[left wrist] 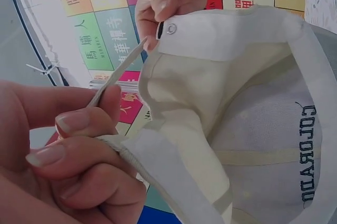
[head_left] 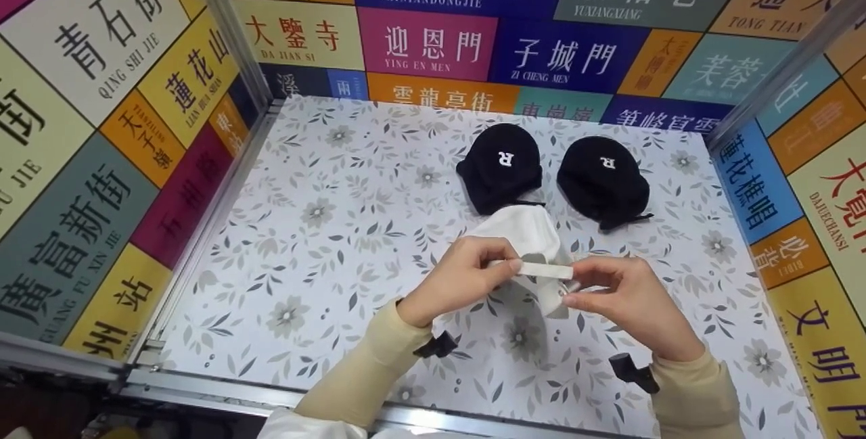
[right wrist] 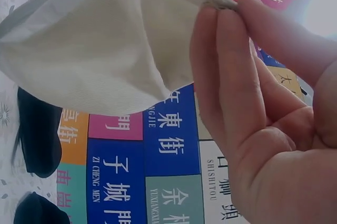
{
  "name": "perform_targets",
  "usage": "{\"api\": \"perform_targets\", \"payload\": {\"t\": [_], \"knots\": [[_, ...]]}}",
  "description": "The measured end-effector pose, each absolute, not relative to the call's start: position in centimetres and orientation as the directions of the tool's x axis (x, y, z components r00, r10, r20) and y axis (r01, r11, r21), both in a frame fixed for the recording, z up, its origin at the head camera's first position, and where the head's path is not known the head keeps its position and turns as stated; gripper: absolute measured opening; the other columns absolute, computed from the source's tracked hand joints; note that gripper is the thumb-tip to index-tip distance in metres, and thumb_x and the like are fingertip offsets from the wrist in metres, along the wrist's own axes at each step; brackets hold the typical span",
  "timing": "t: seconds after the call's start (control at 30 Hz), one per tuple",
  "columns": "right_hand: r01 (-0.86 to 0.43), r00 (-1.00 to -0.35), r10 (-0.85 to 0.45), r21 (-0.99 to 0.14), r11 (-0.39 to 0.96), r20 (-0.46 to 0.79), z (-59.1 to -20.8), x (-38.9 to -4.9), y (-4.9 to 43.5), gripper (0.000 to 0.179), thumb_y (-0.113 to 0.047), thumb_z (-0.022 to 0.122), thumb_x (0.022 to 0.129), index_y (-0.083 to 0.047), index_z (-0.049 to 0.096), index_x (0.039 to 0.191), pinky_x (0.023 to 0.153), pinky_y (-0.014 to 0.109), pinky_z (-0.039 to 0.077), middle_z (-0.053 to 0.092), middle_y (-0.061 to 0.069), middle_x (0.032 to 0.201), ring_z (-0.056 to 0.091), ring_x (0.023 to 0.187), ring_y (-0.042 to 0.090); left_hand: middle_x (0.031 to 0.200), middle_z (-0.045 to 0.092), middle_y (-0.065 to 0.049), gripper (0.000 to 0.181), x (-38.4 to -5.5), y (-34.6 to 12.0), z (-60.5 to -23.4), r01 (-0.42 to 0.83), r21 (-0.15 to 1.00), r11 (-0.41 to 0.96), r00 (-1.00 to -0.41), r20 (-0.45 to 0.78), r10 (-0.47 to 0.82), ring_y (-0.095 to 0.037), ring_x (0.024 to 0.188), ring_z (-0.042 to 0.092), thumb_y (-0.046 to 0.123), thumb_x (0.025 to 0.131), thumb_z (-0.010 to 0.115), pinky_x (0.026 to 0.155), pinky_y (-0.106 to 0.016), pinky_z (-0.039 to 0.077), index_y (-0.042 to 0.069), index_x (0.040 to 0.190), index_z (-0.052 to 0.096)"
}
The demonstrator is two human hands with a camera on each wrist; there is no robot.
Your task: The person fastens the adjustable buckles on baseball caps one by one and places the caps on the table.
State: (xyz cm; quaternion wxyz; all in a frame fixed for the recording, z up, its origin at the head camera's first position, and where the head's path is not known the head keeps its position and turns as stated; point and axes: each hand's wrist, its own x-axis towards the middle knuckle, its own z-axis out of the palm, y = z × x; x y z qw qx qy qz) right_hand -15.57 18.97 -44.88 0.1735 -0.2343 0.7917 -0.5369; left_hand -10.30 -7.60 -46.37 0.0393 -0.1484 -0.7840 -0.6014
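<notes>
A white baseball cap (head_left: 521, 228) is held up between both hands, its open underside and dark COLORADO lettering (left wrist: 307, 155) showing in the left wrist view. My left hand (head_left: 465, 271) pinches the cap's narrow back strap (head_left: 545, 270) between thumb and fingers. The strap runs across towards my right hand (head_left: 621, 293), whose thumb and fingers pinch the opposite back edge beside a small metal eyelet (left wrist: 171, 28). In the right wrist view, the fingertips hide most of the gripped edge.
Two black caps (head_left: 511, 165) with a white letter R stand side by side just behind the white cap. The tabletop (head_left: 325, 256) has a leaf-and-flower print. Panels with Chinese street names (head_left: 426, 43) wall it in at the back and sides, with a metal rail (head_left: 223, 395) along the front.
</notes>
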Motion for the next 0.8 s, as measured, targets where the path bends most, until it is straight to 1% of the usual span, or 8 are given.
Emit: {"api": "perform_targets", "payload": {"t": [0.07, 0.13, 0.23, 0.3, 0.43, 0.57, 0.7, 0.8], "knots": [[-0.174, -0.837, -0.546, -0.926, 0.335, -0.040, -44.9, -15.5, 19.0, 0.034, -0.015, 0.090, 0.075, -0.006, 0.074, 0.103, 0.067, 0.034, 0.058, 0.073, 0.014, 0.095, 0.074, 0.081, 0.028, 0.056, 0.047, 0.007, 0.014, -10.2, -7.6, -46.4, 0.272, 0.933, 0.237, -0.954, 0.229, 0.194, -0.008, 0.048, 0.041, 0.016, 0.094, 0.067, 0.047, -0.024, 0.036, 0.013, 0.082, 0.072], [-0.174, -0.855, -0.518, -0.926, 0.335, -0.027, -45.0, -15.3, 18.9, 0.033, -0.016, 0.090, 0.074, -0.006, 0.073, 0.101, 0.066, 0.034, 0.058, 0.073, 0.015, 0.094, 0.074, 0.081, 0.028, 0.055, 0.045, 0.007, 0.015, -10.2, -7.6, -46.5, 0.265, 0.935, 0.238, -0.955, 0.220, 0.196, -0.008, 0.047, 0.040, 0.016, 0.094, 0.066, 0.046, -0.025, 0.035, 0.013, 0.081, 0.071], [-0.188, -0.887, -0.460, -0.933, 0.308, 0.027, -45.1, -15.2, 18.8, 0.031, -0.014, 0.090, 0.074, -0.006, 0.073, 0.099, 0.066, 0.034, 0.058, 0.073, 0.013, 0.095, 0.074, 0.081, 0.029, 0.055, 0.045, 0.007, 0.016, -10.1, -7.7, -46.5, 0.249, 0.944, 0.216, -0.959, 0.210, 0.190, -0.008, 0.047, 0.040, 0.015, 0.094, 0.066, 0.046, -0.025, 0.035, 0.014, 0.079, 0.070], [-0.214, -0.896, -0.437, -0.935, 0.282, 0.074, -45.2, -15.1, 18.7, 0.030, -0.012, 0.089, 0.075, -0.006, 0.074, 0.099, 0.065, 0.033, 0.058, 0.073, 0.014, 0.095, 0.074, 0.080, 0.029, 0.055, 0.044, 0.006, 0.017, -10.1, -7.7, -46.6, 0.238, 0.952, 0.193, -0.961, 0.203, 0.187, -0.009, 0.047, 0.039, 0.015, 0.094, 0.066, 0.046, -0.025, 0.034, 0.014, 0.078, 0.069], [-0.279, -0.884, -0.443, -0.929, 0.242, 0.150, -45.3, -15.0, 18.5, 0.028, -0.007, 0.087, 0.076, -0.004, 0.073, 0.101, 0.065, 0.031, 0.058, 0.071, 0.018, 0.093, 0.074, 0.077, 0.029, 0.055, 0.046, 0.005, 0.017, -10.3, -7.7, -46.6, 0.223, 0.962, 0.156, -0.964, 0.194, 0.183, -0.009, 0.048, 0.041, 0.013, 0.094, 0.066, 0.047, -0.025, 0.035, 0.013, 0.077, 0.069], [-0.308, -0.872, -0.450, -0.931, 0.195, 0.194, -45.4, -14.8, 18.3, 0.028, -0.004, 0.087, 0.077, -0.001, 0.073, 0.101, 0.066, 0.032, 0.059, 0.069, 0.022, 0.090, 0.074, 0.077, 0.032, 0.056, 0.046, 0.005, 0.018, -10.3, -7.7, -46.6, 0.220, 0.965, 0.141, -0.965, 0.193, 0.180, -0.009, 0.048, 0.041, 0.012, 0.094, 0.066, 0.048, -0.025, 0.036, 0.013, 0.076, 0.069], [-0.299, -0.878, -0.432, -0.939, 0.167, 0.203, -45.4, -14.6, 18.1, 0.028, -0.005, 0.087, 0.076, -0.002, 0.073, 0.100, 0.067, 0.033, 0.059, 0.068, 0.022, 0.090, 0.073, 0.076, 0.034, 0.055, 0.046, 0.005, 0.019, -10.2, -7.7, -46.6, 0.221, 0.967, 0.131, -0.963, 0.195, 0.183, -0.010, 0.047, 0.040, 0.012, 0.094, 0.065, 0.046, -0.026, 0.035, 0.014, 0.076, 0.068], [-0.300, -0.877, -0.435, -0.941, 0.158, 0.206, -45.5, -14.5, 18.0, 0.028, -0.004, 0.087, 0.076, -0.001, 0.073, 0.101, 0.067, 0.031, 0.058, 0.068, 0.023, 0.090, 0.073, 0.074, 0.032, 0.055, 0.046, 0.005, 0.018, -10.2, -7.7, -46.5, 0.222, 0.966, 0.131, -0.963, 0.196, 0.185, -0.010, 0.047, 0.040, 0.013, 0.094, 0.065, 0.046, -0.026, 0.034, 0.014, 0.076, 0.068]]}}
